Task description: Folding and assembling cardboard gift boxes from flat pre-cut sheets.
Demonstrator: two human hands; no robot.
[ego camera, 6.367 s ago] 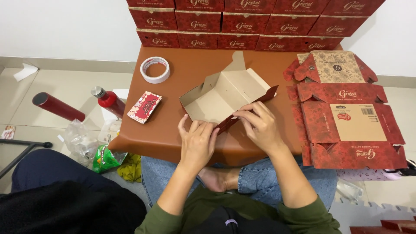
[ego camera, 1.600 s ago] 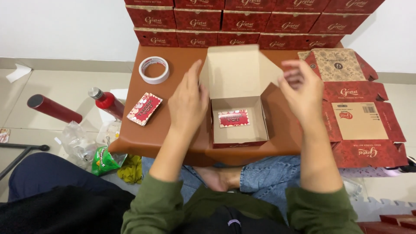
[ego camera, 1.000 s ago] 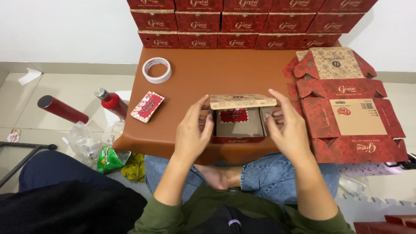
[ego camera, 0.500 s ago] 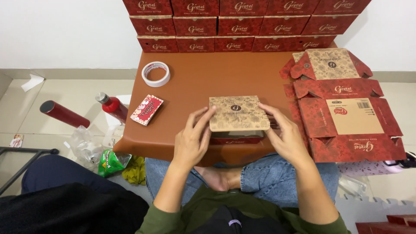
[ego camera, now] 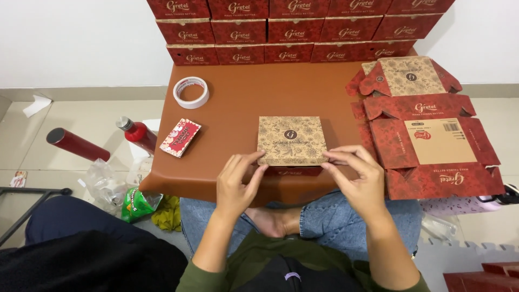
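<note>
Closed kraft-lidded box (ego camera: 292,139) sits at the table's (ego camera: 243,97) near edge, dead centre. My left hand (ego camera: 236,184) pinches its 7 o'clock corner, right hand (ego camera: 358,178) its 5 o'clock corner; grip looks light, hard to judge. Tape roll (ego camera: 191,92) at 10 o'clock, flat box blanks (ego camera: 427,130) at 3.

Bare desk (ego camera: 254,92) open behind closed box (ego camera: 292,139); hemmed by stacked boxes (ego camera: 292,32) behind, flat cartons (ego camera: 427,130) right, tape roll (ego camera: 191,92) left.
</note>
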